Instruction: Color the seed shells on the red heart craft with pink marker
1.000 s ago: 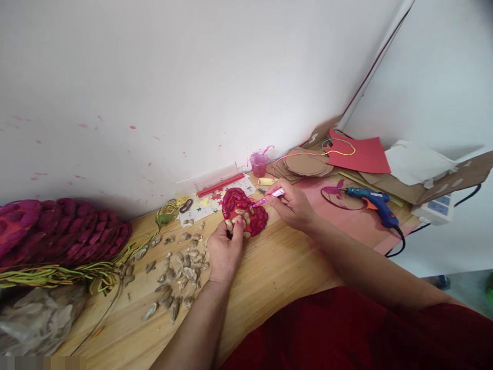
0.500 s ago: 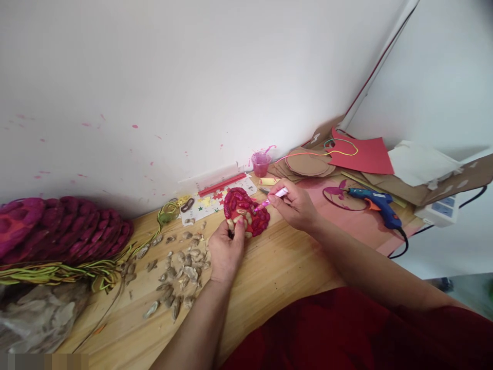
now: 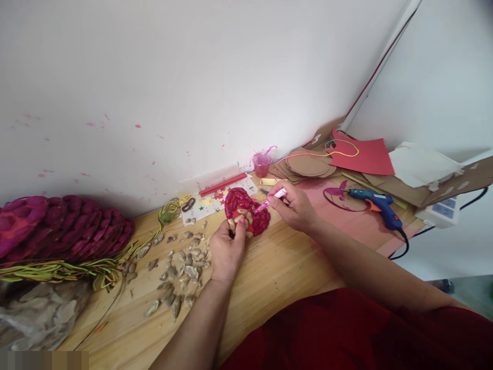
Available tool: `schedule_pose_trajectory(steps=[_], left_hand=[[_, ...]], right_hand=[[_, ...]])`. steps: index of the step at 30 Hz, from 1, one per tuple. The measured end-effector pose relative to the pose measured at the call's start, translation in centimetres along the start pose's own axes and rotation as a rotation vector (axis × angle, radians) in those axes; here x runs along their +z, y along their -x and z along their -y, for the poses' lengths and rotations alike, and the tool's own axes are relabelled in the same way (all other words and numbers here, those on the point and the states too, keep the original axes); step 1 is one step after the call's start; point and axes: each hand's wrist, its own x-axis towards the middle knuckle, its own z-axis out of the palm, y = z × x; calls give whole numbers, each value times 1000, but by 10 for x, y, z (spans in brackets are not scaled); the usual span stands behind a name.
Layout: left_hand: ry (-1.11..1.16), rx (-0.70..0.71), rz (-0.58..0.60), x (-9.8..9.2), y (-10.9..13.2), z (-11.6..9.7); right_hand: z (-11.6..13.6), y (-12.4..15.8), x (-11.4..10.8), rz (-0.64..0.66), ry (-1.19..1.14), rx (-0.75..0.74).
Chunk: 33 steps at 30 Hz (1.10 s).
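My left hand pinches the lower left edge of a round red disc covered with peanut shells. Most of the shells on it are painted magenta; a few near my left thumb are bare tan. In my right hand is a paintbrush with a pale handle and a magenta-stained lower part. Its tip meets the shells on the right half of the disc. Loose peanut shells lie scattered on the wooden table left of my left hand.
A plastic cup of pink paint stands by the wall. Cardboard discs, red paper and a blue glue gun lie to the right. Painted discs are stacked at left beside cords and a plastic bag.
The view has shifted very slightly. The brush tip has moved a little over the shells; my left hand keeps the same hold on the disc.
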Motion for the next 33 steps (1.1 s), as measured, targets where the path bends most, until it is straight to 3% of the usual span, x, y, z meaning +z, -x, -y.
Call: schedule_pose_trajectory(steps=[5, 10, 14, 20, 26, 33], left_hand=[[11, -1, 4, 0, 0, 1], [15, -6, 11, 1, 0, 2], [2, -3, 10, 0, 0, 1], [-2, 13, -2, 0, 0, 0], [10, -11, 18, 1, 0, 3], [15, -11, 2, 1, 0, 1]], right_hand=[[1, 0, 0, -88, 26, 1], [3, 1, 0, -7, 22, -40], [4, 1, -1, -102, 61, -33], [4, 1, -1, 5, 46, -71], [3, 1, -3, -66, 43, -14], [1, 1, -3, -26, 61, -40]])
